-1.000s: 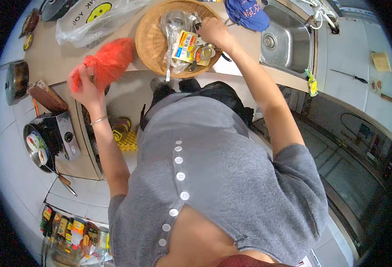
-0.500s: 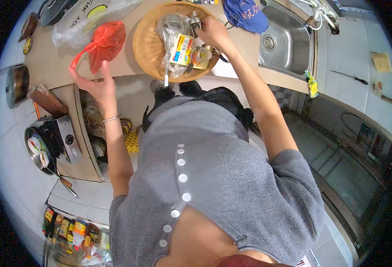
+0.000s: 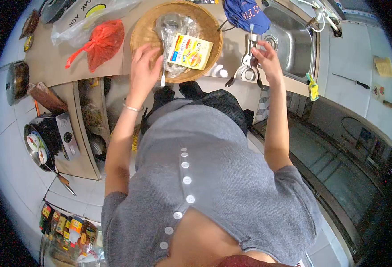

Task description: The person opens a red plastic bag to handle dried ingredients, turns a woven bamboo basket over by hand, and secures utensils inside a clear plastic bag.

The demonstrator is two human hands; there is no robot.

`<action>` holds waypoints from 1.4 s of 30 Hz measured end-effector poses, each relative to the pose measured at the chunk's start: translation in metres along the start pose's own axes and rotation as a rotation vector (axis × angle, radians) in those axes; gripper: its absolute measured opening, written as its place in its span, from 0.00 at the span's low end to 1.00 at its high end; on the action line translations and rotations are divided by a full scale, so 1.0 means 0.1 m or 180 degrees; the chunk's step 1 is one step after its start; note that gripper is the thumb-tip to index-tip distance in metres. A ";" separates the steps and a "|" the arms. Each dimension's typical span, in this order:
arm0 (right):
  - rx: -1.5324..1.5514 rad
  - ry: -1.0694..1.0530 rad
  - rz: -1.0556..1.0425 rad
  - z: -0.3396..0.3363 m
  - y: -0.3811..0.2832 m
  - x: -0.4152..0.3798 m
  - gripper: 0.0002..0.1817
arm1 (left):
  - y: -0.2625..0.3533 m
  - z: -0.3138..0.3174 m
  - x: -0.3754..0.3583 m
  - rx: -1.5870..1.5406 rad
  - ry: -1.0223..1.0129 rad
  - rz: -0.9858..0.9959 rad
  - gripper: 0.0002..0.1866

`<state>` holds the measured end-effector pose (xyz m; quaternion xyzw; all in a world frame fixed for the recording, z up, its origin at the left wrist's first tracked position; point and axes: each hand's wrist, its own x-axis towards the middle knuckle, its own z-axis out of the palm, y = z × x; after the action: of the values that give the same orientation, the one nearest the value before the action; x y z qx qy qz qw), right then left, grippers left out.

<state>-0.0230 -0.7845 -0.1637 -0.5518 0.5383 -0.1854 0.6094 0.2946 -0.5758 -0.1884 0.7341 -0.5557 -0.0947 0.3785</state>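
My right hand point(image 3: 268, 61) is by the sink's left edge, thumb and fingers pinched on the upper part of a silver metal tool point(image 3: 248, 66) with a round ring low down and black-tipped arms. The tool hangs over the counter's front part. My left hand point(image 3: 145, 71) is at the front left of a round wicker basket point(image 3: 141, 31), fingers curved and apart around its rim. Right beside the left thumb, a thin white-tipped rod point(image 3: 163, 75) sticks out over the rim. In the basket lie a yellow-and-white packet point(image 3: 191, 51) and clear plastic wrapping point(image 3: 171, 26).
On the counter point(image 3: 49, 66) left of the basket lie a red plastic bag point(image 3: 107, 42), tied at the neck, and a white printed bag point(image 3: 75, 22). A blue cloth bag point(image 3: 247, 15) sits beside the steel sink point(image 3: 294, 49). A pan point(image 3: 31, 149) is on the stove at left.
My right hand has lifted the metal tool out of the basket and carried it right, toward the sink. The left hand has moved from the red bag to the basket's rim.
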 end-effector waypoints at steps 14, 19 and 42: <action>-0.1966 0.1030 -0.0577 0.25 0.80 0.20 0.20 | -0.17 0.46 0.38 0.0150 -0.0910 -0.1087 0.22; -0.2802 0.1891 -0.2527 0.68 0.23 0.11 0.18 | -0.43 0.40 0.40 -0.0541 -0.1120 -0.1538 0.13; 0.0048 0.0199 -0.0931 0.50 -0.33 -0.01 0.16 | -0.40 0.08 0.48 -0.0442 -0.1066 -0.1230 0.14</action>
<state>0.0318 -0.7709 -0.1444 -0.6137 0.4695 -0.2934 0.5629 0.3371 -0.6183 -0.2071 0.7730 -0.4523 -0.3232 0.3057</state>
